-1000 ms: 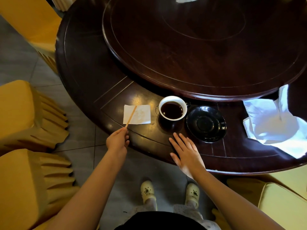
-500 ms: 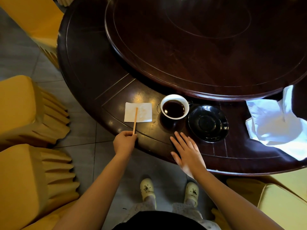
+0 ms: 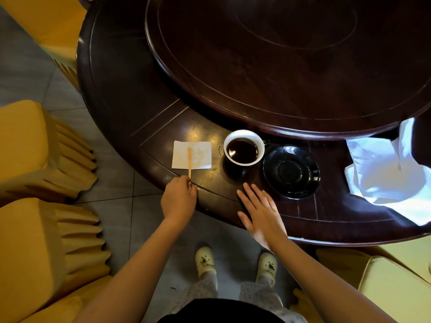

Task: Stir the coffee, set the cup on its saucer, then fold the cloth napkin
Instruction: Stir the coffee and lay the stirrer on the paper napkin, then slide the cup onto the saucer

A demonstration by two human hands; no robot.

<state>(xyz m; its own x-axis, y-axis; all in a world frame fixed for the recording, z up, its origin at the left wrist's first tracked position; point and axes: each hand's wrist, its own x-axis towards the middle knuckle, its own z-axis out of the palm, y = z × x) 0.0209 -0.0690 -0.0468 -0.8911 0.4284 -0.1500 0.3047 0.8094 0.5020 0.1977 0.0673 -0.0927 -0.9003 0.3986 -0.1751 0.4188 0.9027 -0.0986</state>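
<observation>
A cup of dark coffee (image 3: 243,148), white inside, stands on the dark round table (image 3: 130,94) just left of an empty black saucer (image 3: 291,171). My left hand (image 3: 179,197) pinches the near end of a thin wooden stir stick (image 3: 189,162), whose far end lies over a small white paper napkin (image 3: 200,155) left of the cup. Flat on the table edge in front of the cup lies my right hand (image 3: 261,209), fingers straight. A crumpled white cloth napkin (image 3: 387,173) sits at the right.
A raised turntable (image 3: 291,54) fills the table's middle behind the cup. Yellow-covered chairs stand at the left (image 3: 35,148), the lower left (image 3: 39,252), the upper left and the lower right (image 3: 396,283). Grey floor tiles and my light shoes (image 3: 205,259) show below.
My left hand has moved right and forward with the stick, which has swung from a slant to nearly straight over the paper napkin. My right hand has stayed flat.
</observation>
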